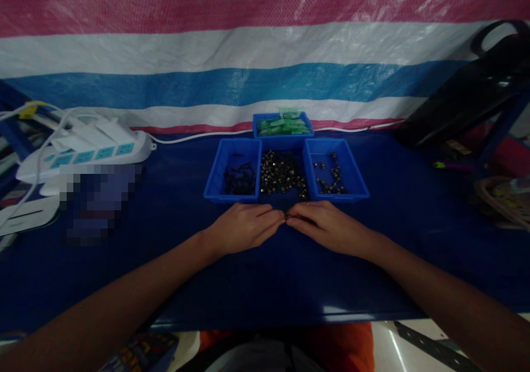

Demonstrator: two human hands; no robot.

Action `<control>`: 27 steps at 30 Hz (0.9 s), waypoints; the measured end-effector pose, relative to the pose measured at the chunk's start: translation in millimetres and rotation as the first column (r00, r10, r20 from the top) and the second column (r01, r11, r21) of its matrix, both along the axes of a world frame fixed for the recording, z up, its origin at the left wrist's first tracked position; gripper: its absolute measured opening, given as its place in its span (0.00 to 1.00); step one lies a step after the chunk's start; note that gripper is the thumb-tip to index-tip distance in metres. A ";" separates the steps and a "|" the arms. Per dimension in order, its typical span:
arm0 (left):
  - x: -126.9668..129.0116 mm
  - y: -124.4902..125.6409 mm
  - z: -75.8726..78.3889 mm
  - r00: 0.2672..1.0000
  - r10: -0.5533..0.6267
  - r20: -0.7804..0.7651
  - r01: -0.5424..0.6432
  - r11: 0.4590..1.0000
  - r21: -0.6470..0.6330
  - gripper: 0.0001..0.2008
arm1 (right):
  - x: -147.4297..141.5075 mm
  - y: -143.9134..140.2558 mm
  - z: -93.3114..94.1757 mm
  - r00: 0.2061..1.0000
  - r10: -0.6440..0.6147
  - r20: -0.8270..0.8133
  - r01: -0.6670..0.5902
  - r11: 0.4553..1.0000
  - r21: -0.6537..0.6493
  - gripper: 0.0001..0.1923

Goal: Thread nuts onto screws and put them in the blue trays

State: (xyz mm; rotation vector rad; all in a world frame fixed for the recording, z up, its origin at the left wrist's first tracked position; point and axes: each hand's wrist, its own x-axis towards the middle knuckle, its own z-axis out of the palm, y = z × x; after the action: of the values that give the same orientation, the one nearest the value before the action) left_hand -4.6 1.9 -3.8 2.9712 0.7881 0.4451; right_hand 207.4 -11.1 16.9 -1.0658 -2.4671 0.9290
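Note:
My left hand (247,227) and my right hand (328,226) meet fingertip to fingertip just in front of the bins. Between them is a small dark metal part (286,216), pinched by both hands; its exact kind is mostly hidden by the fingers. Right behind the hands lies a loose pile of small shiny metal parts (283,172) on the table. The left blue bin (210,180) holds dark, thin, screw-like pieces (240,179). In the right blue bin (359,177) are several small metal pieces (331,181), scattered along its bottom.
Behind the pile stands a blue bin (283,138) with green packets (285,123). A white power strip (103,151) with plugs and cables sits at the left, near a blurred-out object (101,201). A black object (459,90) leans at the back right, and a basket (503,201) stands at the right.

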 end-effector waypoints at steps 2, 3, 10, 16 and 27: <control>1.0 0.2 0.8 1.000 -0.011 -0.019 0.010 0.999 -0.036 0.11 | -0.1 -0.5 -1.2 1.000 -0.019 -0.007 0.020 1.000 0.007 0.10; 1.6 0.4 1.3 1.000 -0.014 -0.028 0.012 0.998 -0.060 0.11 | -0.1 -0.8 -2.0 0.999 -0.030 -0.011 0.030 0.999 0.013 0.09; 4.1 1.6 2.2 0.999 0.014 -0.046 -0.022 0.980 -0.195 0.11 | -0.8 -2.8 -4.6 0.996 -0.088 -0.022 0.089 0.996 0.033 0.07; 4.1 0.9 1.3 0.998 0.023 -0.052 -0.032 0.984 -0.173 0.12 | -0.7 -2.4 -1.4 0.999 -0.038 0.027 0.038 0.999 -0.003 0.08; 3.0 1.8 1.3 0.999 0.008 -0.039 -0.016 0.979 -0.205 0.12 | 0.0 -2.6 -4.8 0.998 -0.049 0.039 0.048 0.999 0.015 0.05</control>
State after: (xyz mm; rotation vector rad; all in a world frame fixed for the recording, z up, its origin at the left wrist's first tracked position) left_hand -1.6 3.8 -2.6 2.7927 0.8025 0.2887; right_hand 207.5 -13.7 12.0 -1.1445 -2.4643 0.8830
